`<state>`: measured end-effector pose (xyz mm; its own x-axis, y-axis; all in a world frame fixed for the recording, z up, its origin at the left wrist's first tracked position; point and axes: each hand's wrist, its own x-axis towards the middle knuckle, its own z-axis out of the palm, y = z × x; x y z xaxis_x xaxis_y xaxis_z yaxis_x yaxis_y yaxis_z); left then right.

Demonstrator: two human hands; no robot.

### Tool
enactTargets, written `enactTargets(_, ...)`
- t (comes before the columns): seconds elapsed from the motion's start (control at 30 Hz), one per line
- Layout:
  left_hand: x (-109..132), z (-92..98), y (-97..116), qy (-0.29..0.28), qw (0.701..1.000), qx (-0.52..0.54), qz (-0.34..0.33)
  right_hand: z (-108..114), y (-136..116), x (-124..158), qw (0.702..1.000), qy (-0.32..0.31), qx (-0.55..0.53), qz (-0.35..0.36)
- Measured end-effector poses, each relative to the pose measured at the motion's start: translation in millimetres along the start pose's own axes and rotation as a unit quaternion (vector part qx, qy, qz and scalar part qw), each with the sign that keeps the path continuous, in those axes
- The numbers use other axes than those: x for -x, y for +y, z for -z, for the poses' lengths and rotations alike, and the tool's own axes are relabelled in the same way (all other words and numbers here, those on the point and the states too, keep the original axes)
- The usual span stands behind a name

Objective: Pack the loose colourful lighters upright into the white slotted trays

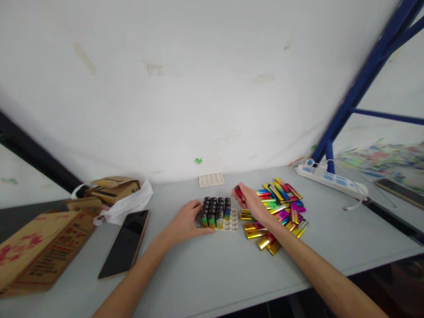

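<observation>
Pinching one red lighter (240, 193) in right grip (251, 201), near loose pile (281, 214), too jumbled for counting; spreading left grip (185, 221) wide around dozen-plus upright lighters (216, 213) in one tray (233, 224); facing second tray (211, 179); working on grey tabletop (185, 274) against white wall (212, 88).

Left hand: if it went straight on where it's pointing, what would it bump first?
The left hand would probably meet the standing black-topped sticks first; it may already be touching them.

Black phone (125, 245) beside cardboard box (49, 247).
</observation>
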<state>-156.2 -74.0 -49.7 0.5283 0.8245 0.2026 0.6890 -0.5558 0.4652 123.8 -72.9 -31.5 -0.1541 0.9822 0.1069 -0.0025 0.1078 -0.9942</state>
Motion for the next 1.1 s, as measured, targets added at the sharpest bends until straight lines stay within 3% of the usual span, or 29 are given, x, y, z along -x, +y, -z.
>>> enactTargets(0.17,0,-1.9,-2,0.007,1.0,-0.012,-0.006,6,-19,14,0.987,-0.031,0.12,0.105)
enactTargets(0.3,1,-2.7,-3,-0.003,1.0,-0.005,-0.002,8,-31,24,0.955,-0.06,0.229,0.177)
enactTargets(0.43,1,-2.6,-3,-0.005,1.0,0.0,0.0,7,-30,28,0.936,-0.121,0.3,0.14)
enactTargets(0.53,1,-2.8,-3,-0.002,1.0,0.001,0.003,5,-22,26,0.93,-0.131,0.321,0.121)
enactTargets(0.67,1,-3.5,-4,-0.003,1.0,0.002,-0.001,6,-13,22,0.912,-0.123,0.368,0.13)
enactTargets(1.1,2,-3.8,-4,0.002,1.0,0.0,-0.003,17,-13,18,0.866,-0.206,0.433,0.141)
